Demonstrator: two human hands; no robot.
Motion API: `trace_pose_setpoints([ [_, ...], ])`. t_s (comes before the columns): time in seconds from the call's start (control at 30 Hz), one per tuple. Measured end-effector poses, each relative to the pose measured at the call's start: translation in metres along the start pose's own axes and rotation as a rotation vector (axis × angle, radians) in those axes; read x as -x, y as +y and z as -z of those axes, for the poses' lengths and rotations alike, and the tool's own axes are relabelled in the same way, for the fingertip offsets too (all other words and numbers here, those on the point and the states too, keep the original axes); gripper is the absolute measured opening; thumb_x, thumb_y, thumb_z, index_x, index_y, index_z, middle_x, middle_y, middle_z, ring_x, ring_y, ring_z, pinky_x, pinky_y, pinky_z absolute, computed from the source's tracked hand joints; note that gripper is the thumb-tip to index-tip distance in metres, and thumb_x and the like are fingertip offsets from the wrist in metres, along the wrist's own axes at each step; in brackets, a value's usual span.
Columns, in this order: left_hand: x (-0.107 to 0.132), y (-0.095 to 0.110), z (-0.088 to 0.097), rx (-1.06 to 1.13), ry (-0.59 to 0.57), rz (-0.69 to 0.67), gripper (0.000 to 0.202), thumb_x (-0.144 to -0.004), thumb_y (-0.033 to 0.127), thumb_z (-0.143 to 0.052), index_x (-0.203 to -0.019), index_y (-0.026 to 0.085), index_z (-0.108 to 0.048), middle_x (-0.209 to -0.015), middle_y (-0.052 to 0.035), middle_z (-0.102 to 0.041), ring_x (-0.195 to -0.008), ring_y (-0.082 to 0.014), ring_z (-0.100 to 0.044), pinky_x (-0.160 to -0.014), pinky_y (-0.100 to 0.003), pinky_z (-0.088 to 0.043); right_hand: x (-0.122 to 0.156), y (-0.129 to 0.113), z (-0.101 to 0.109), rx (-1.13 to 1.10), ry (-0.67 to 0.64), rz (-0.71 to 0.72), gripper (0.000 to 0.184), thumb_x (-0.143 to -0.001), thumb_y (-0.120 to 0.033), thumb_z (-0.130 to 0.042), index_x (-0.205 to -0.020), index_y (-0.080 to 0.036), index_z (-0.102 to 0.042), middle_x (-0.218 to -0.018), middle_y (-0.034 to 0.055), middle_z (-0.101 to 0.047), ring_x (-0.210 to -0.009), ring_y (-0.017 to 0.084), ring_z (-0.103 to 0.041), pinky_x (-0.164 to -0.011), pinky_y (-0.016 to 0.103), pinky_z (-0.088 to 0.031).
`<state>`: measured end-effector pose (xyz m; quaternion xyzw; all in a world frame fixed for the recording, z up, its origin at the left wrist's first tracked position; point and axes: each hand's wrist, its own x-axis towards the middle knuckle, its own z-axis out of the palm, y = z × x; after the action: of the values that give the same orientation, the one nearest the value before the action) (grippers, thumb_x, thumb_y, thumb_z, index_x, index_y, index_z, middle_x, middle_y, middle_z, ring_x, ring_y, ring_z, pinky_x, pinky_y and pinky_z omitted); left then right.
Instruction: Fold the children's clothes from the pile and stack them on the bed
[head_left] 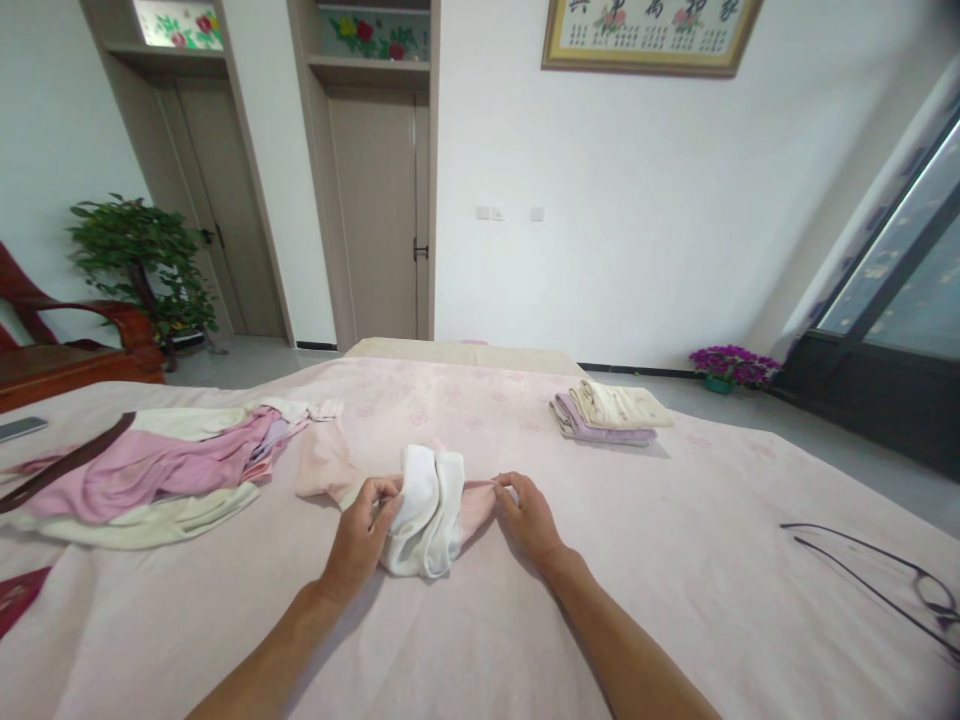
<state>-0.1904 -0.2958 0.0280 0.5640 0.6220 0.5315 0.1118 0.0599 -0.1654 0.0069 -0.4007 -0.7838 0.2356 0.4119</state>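
Observation:
A small pink and white garment (429, 515) lies bunched in front of me, its white part folded up in the middle and pink cloth spreading to both sides. Its exact kind I cannot make out. My left hand (367, 525) pinches the cloth at the left of the white part. On the other side, my right hand (525, 515) holds a pink edge between thumb and fingers, pulling it out sideways. Loose pink cloth (324, 462) reaches beyond my left hand toward the heap of clothes.
Loose clothes (161, 465) with a dark strap (71, 462) lie left. A stack of folded clothes (607, 412) sits at the back right. Eyeglasses (885, 565) rest at right, a phone (22, 429) at far left. A pink cloth (675, 600) covers the surface.

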Motion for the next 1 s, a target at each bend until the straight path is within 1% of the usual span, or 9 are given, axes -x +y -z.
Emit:
trace_pose_setpoints([
  [0.13,0.024,0.036,-0.004,0.147,-0.327,-0.149,0.015,-0.090,0.037,-0.052,-0.085,0.022,-0.054,-0.080,-0.0020,-0.065,-0.074,-0.0155,-0.061,-0.070,-0.025,-0.048,-0.003,0.007,0.011,-0.241,0.151,-0.155,0.026,-0.089,-0.043,-0.046,-0.079,-0.022,-0.056,-0.076,0.0010,-0.061,-0.076,0.019,-0.054,-0.072,0.029,-0.043],
  [0.2,0.035,0.045,-0.006,0.201,-0.517,-0.184,0.016,-0.092,0.036,-0.050,-0.087,0.022,-0.056,-0.073,-0.0009,-0.064,-0.065,-0.0137,-0.059,-0.063,-0.023,-0.046,-0.004,0.011,0.017,-0.329,0.229,-0.205,0.027,-0.088,-0.045,-0.048,-0.078,-0.022,-0.055,-0.075,0.0003,-0.060,-0.075,0.018,-0.054,-0.071,0.028,-0.043],
  [0.27,0.040,0.047,-0.009,0.225,-0.609,-0.168,0.021,-0.095,0.037,-0.044,-0.090,0.022,-0.057,-0.067,0.0001,-0.064,-0.060,-0.0130,-0.058,-0.061,-0.023,-0.045,-0.003,0.015,0.021,-0.415,0.262,-0.235,0.026,-0.087,-0.045,-0.049,-0.080,-0.022,-0.057,-0.080,0.0012,-0.063,-0.079,0.019,-0.056,-0.074,0.029,-0.044],
  [0.4,0.024,0.040,-0.008,0.095,-0.418,-0.088,0.028,-0.097,0.038,-0.039,-0.088,0.021,-0.060,-0.066,0.0012,-0.063,-0.064,-0.0138,-0.060,-0.067,-0.024,-0.046,-0.002,0.020,0.026,-0.540,0.181,-0.225,0.026,-0.088,-0.045,-0.050,-0.085,-0.021,-0.059,-0.094,0.0054,-0.069,-0.091,0.020,-0.060,-0.085,0.033,-0.045],
  [0.53,-0.014,0.024,-0.001,-0.157,-0.215,-0.042,0.026,-0.093,0.038,-0.044,-0.095,0.023,-0.065,-0.092,-0.0009,-0.071,-0.086,-0.0166,-0.065,-0.079,-0.025,-0.046,-0.002,0.023,0.024,-0.476,0.047,-0.216,0.032,-0.087,-0.044,-0.052,-0.106,-0.020,-0.060,-0.099,0.0059,-0.070,-0.092,0.021,-0.062,-0.086,0.035,-0.047],
  [0.67,-0.043,0.002,0.003,-0.507,-0.338,-0.016,0.027,-0.089,0.039,-0.047,-0.095,0.024,-0.068,-0.094,-0.0044,-0.072,-0.088,-0.0197,-0.067,-0.076,-0.028,-0.046,-0.001,0.027,0.019,-0.133,-0.043,-0.121,0.039,-0.082,-0.036,-0.059,-0.118,-0.021,-0.060,-0.112,0.0059,-0.067,-0.101,0.022,-0.059,-0.093,0.036,-0.044],
  [0.8,-0.056,-0.013,0.002,-0.787,-0.453,0.054,0.029,-0.081,0.043,-0.056,-0.094,0.021,-0.069,-0.096,-0.0098,-0.071,-0.083,-0.0252,-0.067,-0.067,-0.031,-0.044,0.002,0.026,0.017,0.265,-0.086,-0.002,0.019,-0.083,-0.023,-0.057,-0.099,-0.022,-0.067,-0.097,0.0053,-0.067,-0.097,0.022,-0.056,-0.090,0.033,-0.041],
  [0.9,-0.063,-0.012,0.003,-0.810,-0.502,0.090,0.023,-0.078,0.034,-0.057,-0.092,0.022,-0.070,-0.090,-0.0078,-0.072,-0.081,-0.0249,-0.067,-0.065,-0.029,-0.042,0.004,0.017,0.021,0.425,-0.038,0.031,0.013,-0.088,-0.022,-0.053,-0.086,-0.022,-0.067,-0.087,0.0054,-0.064,-0.092,0.021,-0.053,-0.086,0.032,-0.039],
  [1.0,-0.069,0.004,0.007,-0.624,-0.511,0.022,0.021,-0.080,0.029,-0.052,-0.091,0.024,-0.069,-0.085,-0.0027,-0.071,-0.079,-0.0200,-0.065,-0.067,-0.027,-0.043,0.003,0.012,0.028,0.468,0.101,-0.017,0.014,-0.090,-0.028,-0.053,-0.085,-0.024,-0.066,-0.093,0.0069,-0.063,-0.094,0.022,-0.052,-0.086,0.033,-0.039],
])
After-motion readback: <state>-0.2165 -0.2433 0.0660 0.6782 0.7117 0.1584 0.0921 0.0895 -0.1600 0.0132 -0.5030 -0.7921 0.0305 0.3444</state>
